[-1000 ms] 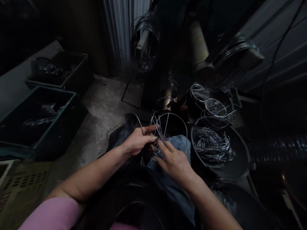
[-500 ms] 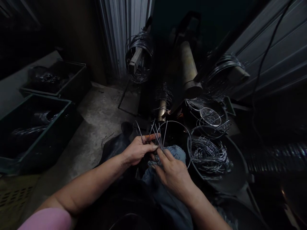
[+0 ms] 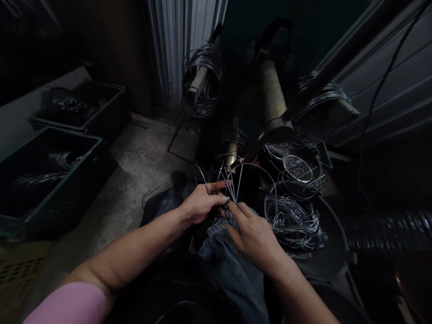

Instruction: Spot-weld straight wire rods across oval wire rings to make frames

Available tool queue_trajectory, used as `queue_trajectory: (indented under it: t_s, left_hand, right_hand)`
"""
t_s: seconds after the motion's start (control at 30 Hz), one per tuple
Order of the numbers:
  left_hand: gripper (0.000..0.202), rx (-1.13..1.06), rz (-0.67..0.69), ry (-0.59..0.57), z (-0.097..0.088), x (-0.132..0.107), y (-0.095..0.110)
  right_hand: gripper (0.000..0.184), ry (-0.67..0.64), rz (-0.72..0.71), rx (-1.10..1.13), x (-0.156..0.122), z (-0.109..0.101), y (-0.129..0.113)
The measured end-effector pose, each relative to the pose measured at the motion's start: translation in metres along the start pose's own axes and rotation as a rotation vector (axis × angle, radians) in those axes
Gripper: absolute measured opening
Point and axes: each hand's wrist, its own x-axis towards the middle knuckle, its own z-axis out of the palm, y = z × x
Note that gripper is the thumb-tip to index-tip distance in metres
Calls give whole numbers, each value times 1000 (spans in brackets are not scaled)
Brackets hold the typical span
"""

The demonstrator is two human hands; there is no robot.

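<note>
My left hand (image 3: 200, 204) is closed around several thin metal wires (image 3: 232, 189), its thumb pressed on them and an orange-coloured finger or finger cover pointing right. The wires fan upward from the grip, and a curved one bends out on the left. My right hand (image 3: 254, 234) meets the left one above the knee, its fingertips at the lower ends of the wires. A large wire loop (image 3: 270, 174) arcs above the right hand. Just beyond the wires is a short brass-coloured cylinder (image 3: 231, 157) with wire rings around its back part. The undersides of both hands are hidden.
On the right, a round basin (image 3: 337, 256) holds a heap of wire rings (image 3: 293, 222). Wire coils (image 3: 202, 101) hang on a bar at the back. A thick tube (image 3: 274, 92) and a slanting bar (image 3: 340, 56) stand ahead. Green boxes (image 3: 67, 198) are on the left.
Both hands and the wires appear slightly further right and higher, closer to the brass-coloured cylinder. The camera view has shifted a little too. The grip looks the same.
</note>
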Motion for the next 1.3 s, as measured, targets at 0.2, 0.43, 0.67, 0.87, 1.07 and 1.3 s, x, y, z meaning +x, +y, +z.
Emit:
queue_trajectory:
  t_s: [0.2, 0.43, 0.67, 0.87, 1.07, 1.3]
  left_hand:
    - [51, 16, 16, -23, 0, 4, 3]
    - [50, 44, 11, -15, -1, 3, 4]
    - [52, 103, -9, 82, -24, -18, 3]
    - [51, 88, 5, 169, -44, -45, 0]
    - [52, 139, 11, 198, -46, -53, 7]
    - [52, 156, 8, 199, -44, -46, 16]
  right_hand:
    - [44, -2, 10, 31, 4, -5, -1]
    - [40, 119, -53, 97, -1, 0, 1]
    - [56, 214, -222, -31, -35, -11, 3]
    - [41, 157, -224, -95, -33, 14, 10]
    - [43, 162, -274, -119, -23, 21, 9]
    - [45, 158, -283, -135, -16, 16, 13]
